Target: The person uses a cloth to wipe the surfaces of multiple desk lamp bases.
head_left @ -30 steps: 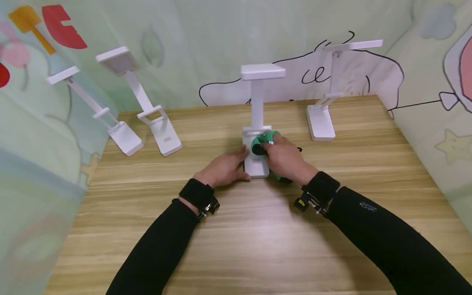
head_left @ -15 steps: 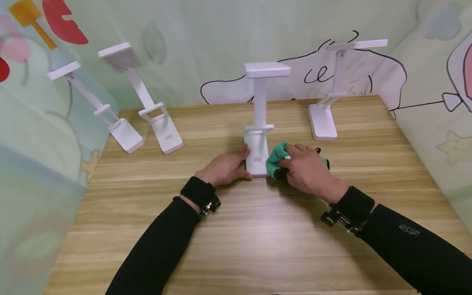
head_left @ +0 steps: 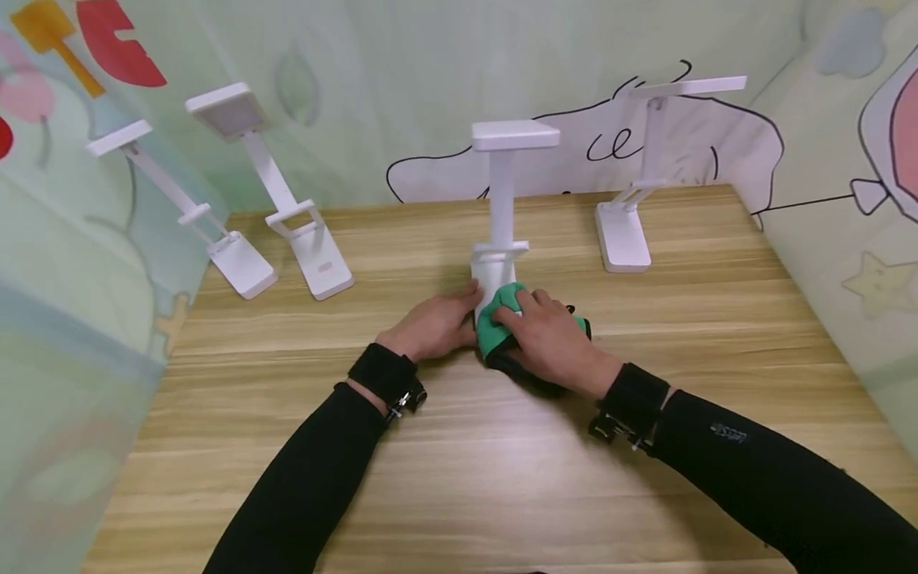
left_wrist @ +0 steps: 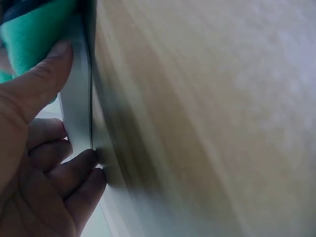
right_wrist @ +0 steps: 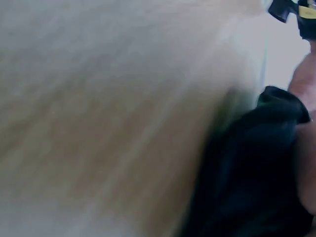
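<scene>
A white desk lamp (head_left: 502, 199) stands upright at the middle of the table, its flat head above the folding stem. My left hand (head_left: 434, 328) holds the left side of its base (head_left: 491, 273); in the left wrist view the thumb and curled fingers (left_wrist: 81, 177) lie along the base's edge. My right hand (head_left: 551, 335) grips a green cloth (head_left: 496, 319) with black edging, bunched over the near part of the base. The cloth hides that end of the base. Its dark side (right_wrist: 252, 173) fills the lower right of the blurred right wrist view.
Two more white lamps stand at the back left, one lamp (head_left: 244, 263) beside another lamp (head_left: 320, 259). A further lamp (head_left: 622, 237) stands at the back right. Behind the wooden table (head_left: 445, 494) hangs a cartoon-printed backdrop (head_left: 358, 88), which also lines both sides.
The right hand moved the cloth from the upper base out to the right, off the lamp, then back left over the base's near end. The left hand stays at the base.
</scene>
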{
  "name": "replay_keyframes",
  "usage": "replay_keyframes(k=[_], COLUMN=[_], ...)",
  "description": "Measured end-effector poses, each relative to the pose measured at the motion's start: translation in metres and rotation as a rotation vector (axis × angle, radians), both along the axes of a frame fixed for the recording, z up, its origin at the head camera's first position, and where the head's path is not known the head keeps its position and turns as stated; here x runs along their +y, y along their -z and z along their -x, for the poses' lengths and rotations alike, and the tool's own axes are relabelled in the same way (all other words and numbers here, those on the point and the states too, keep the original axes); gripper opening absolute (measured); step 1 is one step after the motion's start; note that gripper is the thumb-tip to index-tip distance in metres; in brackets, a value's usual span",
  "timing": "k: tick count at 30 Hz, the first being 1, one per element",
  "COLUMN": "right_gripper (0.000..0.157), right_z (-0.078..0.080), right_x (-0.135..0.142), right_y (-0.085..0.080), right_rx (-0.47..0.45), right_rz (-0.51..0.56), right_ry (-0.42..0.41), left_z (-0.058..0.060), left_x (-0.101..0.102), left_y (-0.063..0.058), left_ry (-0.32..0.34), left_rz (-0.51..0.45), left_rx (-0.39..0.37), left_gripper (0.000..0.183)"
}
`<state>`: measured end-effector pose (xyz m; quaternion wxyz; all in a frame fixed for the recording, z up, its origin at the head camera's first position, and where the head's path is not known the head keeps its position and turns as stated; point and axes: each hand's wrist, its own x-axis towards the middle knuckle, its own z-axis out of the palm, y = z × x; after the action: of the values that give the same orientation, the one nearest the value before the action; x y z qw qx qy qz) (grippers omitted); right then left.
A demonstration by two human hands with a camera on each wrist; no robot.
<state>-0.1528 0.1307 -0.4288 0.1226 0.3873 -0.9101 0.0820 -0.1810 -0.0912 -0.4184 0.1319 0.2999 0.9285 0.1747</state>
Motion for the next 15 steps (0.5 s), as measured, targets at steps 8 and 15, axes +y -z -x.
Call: replay_keyframes(k=[8,15], right_gripper=[0.036,0.034], right_z=[0.003,0.007], right_x=[0.001,0.021], right_y=[0.005,0.003], right_rx=[-0.001,-0.117], right_rz=[0.025,0.04], right_ry=[0.019,0.058], left_z=[0.0,0.0], left_x=[-0.001,-0.003], left_y=[-0.002,-0.001], left_ry=[0.003,0.028], left_rz=[0.021,0.012], left_rx=[0.004,0.015], left_gripper=[0.082,0.085])
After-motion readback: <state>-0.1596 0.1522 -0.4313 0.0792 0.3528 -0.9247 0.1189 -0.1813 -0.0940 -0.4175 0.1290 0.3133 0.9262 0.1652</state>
